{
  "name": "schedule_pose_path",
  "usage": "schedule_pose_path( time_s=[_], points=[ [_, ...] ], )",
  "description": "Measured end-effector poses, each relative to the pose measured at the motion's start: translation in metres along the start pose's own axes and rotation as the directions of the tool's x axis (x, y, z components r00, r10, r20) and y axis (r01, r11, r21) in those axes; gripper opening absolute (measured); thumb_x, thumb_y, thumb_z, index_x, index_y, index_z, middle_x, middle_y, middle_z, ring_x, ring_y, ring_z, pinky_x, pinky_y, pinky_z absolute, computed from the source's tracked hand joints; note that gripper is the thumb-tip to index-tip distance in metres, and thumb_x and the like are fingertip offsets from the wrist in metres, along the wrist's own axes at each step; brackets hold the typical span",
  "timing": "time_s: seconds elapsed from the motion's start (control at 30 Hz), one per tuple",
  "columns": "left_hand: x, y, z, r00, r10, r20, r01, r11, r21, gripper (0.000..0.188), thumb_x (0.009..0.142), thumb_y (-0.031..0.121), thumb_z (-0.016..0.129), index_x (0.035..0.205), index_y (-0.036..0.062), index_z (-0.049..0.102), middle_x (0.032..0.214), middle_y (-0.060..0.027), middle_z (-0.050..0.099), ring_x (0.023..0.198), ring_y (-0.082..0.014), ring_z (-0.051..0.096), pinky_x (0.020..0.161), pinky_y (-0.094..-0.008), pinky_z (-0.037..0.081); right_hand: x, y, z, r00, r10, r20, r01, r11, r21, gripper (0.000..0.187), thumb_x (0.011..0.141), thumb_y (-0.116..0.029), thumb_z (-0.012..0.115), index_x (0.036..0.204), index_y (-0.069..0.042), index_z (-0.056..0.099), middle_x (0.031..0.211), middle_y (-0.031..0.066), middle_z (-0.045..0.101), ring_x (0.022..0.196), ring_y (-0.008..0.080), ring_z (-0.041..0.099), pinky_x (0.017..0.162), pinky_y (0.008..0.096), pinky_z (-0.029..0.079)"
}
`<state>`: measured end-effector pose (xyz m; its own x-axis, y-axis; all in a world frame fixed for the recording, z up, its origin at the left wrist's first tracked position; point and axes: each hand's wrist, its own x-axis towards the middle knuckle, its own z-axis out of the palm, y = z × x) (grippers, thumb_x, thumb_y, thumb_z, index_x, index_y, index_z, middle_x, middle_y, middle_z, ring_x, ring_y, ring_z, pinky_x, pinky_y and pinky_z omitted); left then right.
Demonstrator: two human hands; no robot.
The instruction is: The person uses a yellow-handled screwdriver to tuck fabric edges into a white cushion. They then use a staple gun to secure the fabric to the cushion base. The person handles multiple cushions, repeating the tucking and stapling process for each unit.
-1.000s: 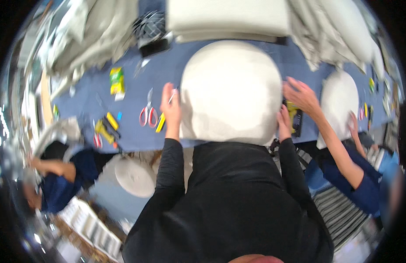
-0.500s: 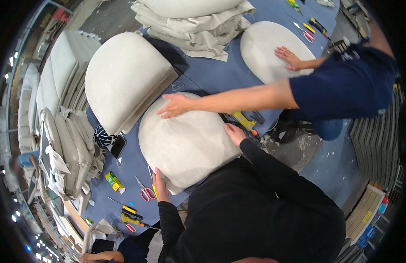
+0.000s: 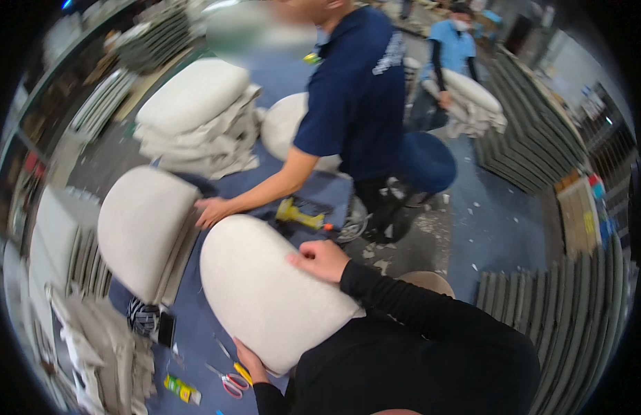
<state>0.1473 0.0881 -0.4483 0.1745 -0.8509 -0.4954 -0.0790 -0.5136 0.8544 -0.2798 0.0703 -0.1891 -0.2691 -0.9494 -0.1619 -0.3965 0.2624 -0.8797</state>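
1. The cream cushion [image 3: 272, 294] lies in front of us on the blue bench [image 3: 194, 339], its lower edge against the black clothing; if we lean or turn, our body could nudge it askew.
2. Our left hand [image 3: 250, 361] lies along the cushion's near left edge, fingers partly hidden – we cannot tell whether it grips. If it only steadies, the cushion could swivel.
3. Our right hand [image 3: 320, 261] rests on the right side, loosely curled; we cannot tell whether it pinches fabric. Uneven pressure could crease the cover.
4. The yellow-handled tool [image 3: 242, 373] and red-handled scissors [image 3: 224, 377] lie just beside our left hand; a careless sweep could bring skin or fabric onto a blade.
5. A co-worker's hand [image 3: 212, 211] reaches between our cushion and the stacked cushions [image 3: 144, 228] – crossing movements could jostle either.
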Motion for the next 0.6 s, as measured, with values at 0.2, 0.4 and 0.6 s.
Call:
schedule_pose_path(
  time_s=[0.2,0.4,0.6],
  points=[
    [-0.026,0.015,0.047,0.947,0.001,0.321,0.111,0.937,-0.332,0.077,0.117,0.058,0.036,0.165,-0.0009,0.043,0.160,-0.0178,0.058,0.142,-0.0351,0.059,0.120,-0.0460,0.046,-0.058,-0.030,-0.005,0.986,-0.037,-0.164,0.061,0.987,0.148,0.053,0.095,-0.050,0.082,0.082,-0.004,0.060,0.070,0.0075,0.061,0.066,0.0151,0.055,0.063,0.0365,0.045],
    [-0.033,0.031,0.089,0.835,-0.060,0.547,0.265,0.916,-0.303,0.073,0.117,0.055,0.040,0.162,-0.0026,0.047,0.157,-0.0187,0.060,0.138,-0.0339,0.061,0.116,-0.0443,0.049,-0.074,-0.019,0.004,0.960,-0.020,-0.280,0.152,0.874,0.461,0.059,0.099,-0.027,0.081,0.148,-0.011,0.053,0.143,0.0106,0.061,0.135,0.0233,0.058,0.112,0.0367,0.047],
    [-0.023,0.049,0.082,0.768,-0.023,0.640,0.263,0.923,-0.282,0.070,0.116,0.052,0.044,0.159,-0.0043,0.052,0.154,-0.0196,0.062,0.134,-0.0326,0.064,0.112,-0.0425,0.052,-0.075,-0.084,0.001,0.947,-0.256,-0.193,0.315,0.854,0.414,0.087,0.092,0.001,0.066,0.171,-0.015,0.033,0.174,0.0188,0.033,0.163,0.0332,0.029,0.132,0.0413,0.026]
  ],
)
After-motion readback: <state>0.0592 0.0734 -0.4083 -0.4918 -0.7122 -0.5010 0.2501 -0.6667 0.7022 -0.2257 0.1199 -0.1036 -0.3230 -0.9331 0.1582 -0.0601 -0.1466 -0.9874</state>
